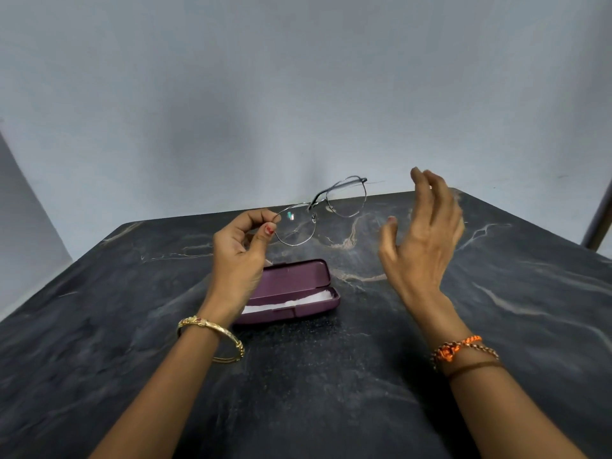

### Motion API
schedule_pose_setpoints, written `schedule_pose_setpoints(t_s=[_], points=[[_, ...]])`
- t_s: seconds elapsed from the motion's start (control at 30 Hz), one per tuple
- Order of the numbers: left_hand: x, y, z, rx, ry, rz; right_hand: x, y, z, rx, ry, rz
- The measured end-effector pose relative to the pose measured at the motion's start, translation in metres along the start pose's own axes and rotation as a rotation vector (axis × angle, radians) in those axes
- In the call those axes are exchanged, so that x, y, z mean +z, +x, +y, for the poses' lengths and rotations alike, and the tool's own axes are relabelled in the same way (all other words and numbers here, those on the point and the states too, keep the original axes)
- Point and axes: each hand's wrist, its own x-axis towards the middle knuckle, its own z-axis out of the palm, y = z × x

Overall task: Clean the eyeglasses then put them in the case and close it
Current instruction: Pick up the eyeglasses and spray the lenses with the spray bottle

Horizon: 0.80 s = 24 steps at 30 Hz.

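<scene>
The left hand (240,251) is raised above the table (331,376), thumb and forefinger pinching the rim of the nearer lens of the glasses (323,210). The other fingers of that hand are curled into the palm. The glasses hang in the air, clear of the table, tilting up and away toward one o'clock from the pinch, so the farther lens stands against the grey wall (298,94). A small glint shows on the nearer lens.

The right hand (422,236) is lifted at about three o'clock from the glasses, near them but not touching. Its fingers are spread and loose, holding nothing, and its edges are blurred.

The case (294,291) lies open on the table at six o'clock from the glasses, just under the left hand, which hides its left end. It is maroon, its lid tipped back toward twelve o'clock. A white cloth (291,303) lies inside the lower half.

A gold bangle (212,339) circles the left wrist. An orange thread (457,349) and a thin dark band sit on the right wrist. The table is dark stone with pale veins. At the right edge, around two o'clock, a slim upright post (599,220) shows beyond the table corner
</scene>
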Motion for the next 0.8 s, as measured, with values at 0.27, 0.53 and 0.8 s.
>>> schedule_pose_setpoints(t_s=[0.27, 0.53, 0.8], points=[[0.007, -0.004, -0.002, -0.021, 0.031, 0.047, 0.007, -0.017, 0.033, 0.089, 0.090, -0.124], [0.016, 0.000, -0.006, -0.025, 0.059, 0.075, 0.009, -0.021, 0.043, 0.216, 0.202, -0.133], [0.051, 0.030, -0.006, -0.085, 0.039, 0.109, 0.012, -0.018, 0.049, 0.176, 0.160, -0.227]])
